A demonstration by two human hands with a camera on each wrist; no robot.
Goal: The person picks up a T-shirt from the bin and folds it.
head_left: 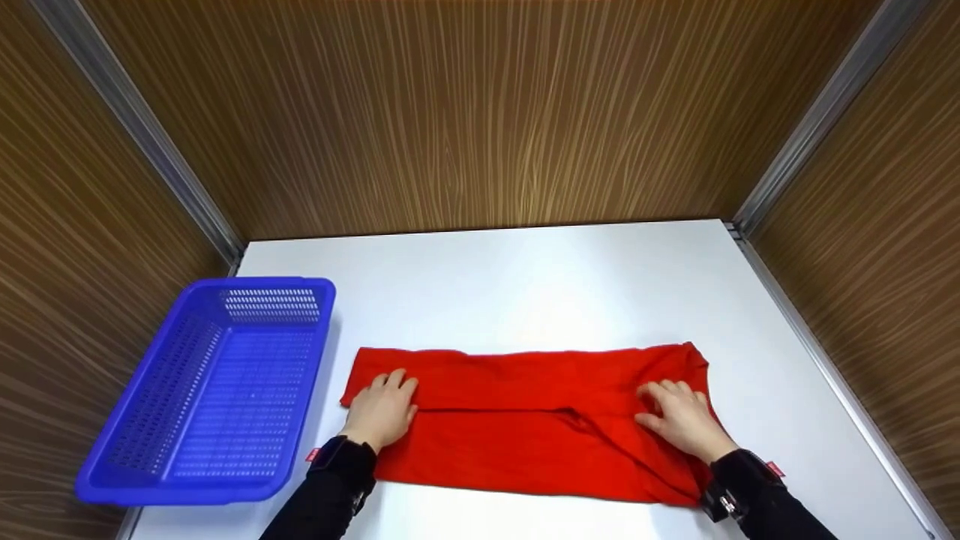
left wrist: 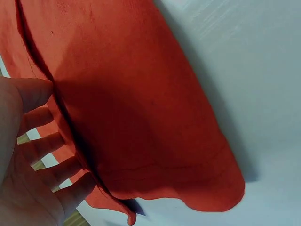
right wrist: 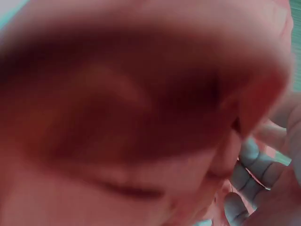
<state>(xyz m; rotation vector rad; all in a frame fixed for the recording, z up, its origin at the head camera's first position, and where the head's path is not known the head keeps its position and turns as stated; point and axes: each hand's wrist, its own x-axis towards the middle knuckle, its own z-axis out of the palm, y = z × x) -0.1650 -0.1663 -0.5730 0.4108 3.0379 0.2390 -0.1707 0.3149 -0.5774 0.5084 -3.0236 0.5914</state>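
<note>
A red cloth garment (head_left: 510, 450) lies on the white table, folded into a long strip with an edge running lengthwise along its middle. My left hand (head_left: 380, 409) rests on its left end. In the left wrist view, the fairly straight fingers (left wrist: 70, 165) of that hand lie along the fold's edge. Over at the right end, my right hand (head_left: 686, 416) touches the fabric with loosely bent fingers. A slanting crease runs from the middle edge toward the lower right corner. Bulging red fabric (right wrist: 117, 117) fills most of the right wrist view, blurred, beside the fingers.
To the left of the garment stands a blue plastic basket (head_left: 326, 300) with perforated sides. Wood-grain panels (head_left: 487, 120) enclose the white table (head_left: 480, 292) at the back and both sides, with metal strips at the corners.
</note>
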